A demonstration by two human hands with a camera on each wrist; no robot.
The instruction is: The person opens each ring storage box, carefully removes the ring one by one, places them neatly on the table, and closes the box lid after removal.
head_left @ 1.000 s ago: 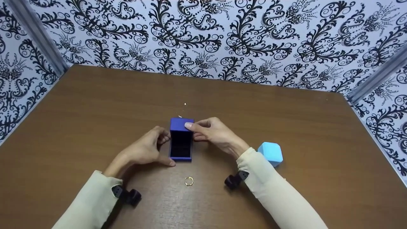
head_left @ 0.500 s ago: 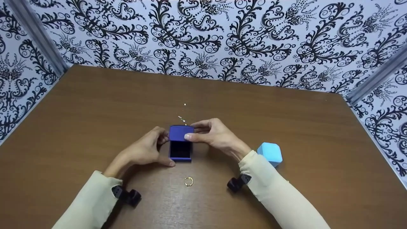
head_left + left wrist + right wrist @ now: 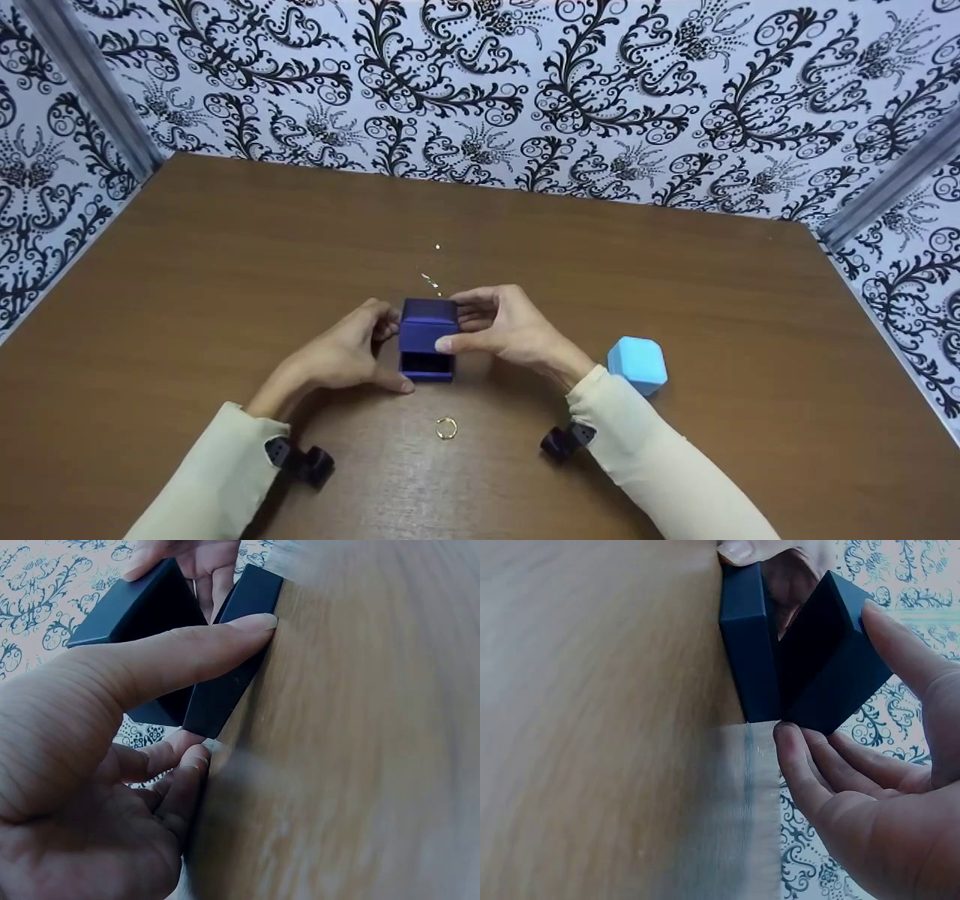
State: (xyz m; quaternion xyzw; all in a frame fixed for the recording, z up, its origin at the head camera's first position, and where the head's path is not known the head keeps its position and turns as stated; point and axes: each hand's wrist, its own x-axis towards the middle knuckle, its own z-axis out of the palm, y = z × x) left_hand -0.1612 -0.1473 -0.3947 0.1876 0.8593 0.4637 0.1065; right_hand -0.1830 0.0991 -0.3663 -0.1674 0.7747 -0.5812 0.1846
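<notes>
A dark blue ring box (image 3: 429,336) stands on the table in the head view, its hinged lid tilted partway over the base. My left hand (image 3: 341,352) holds the base (image 3: 253,594), with the thumb along its front side and the fingers around the other side. On the lid (image 3: 844,682), my right hand (image 3: 517,330) has its thumb at the front edge and its fingers at the back, pinching it. A dark gap shows between lid and base; the inside is too dark to make out. Nearer the camera lies a gold ring (image 3: 446,428).
A light blue rounded box (image 3: 637,364) sits beside the right forearm. Behind the ring box lies a thin shiny strand (image 3: 430,282), with a small bright speck (image 3: 438,247) farther back. Patterned walls border the brown table (image 3: 262,225).
The lid has swung forward and down over the base, narrowing the gap. My right hand has moved down with it, while the left hand stays in place.
</notes>
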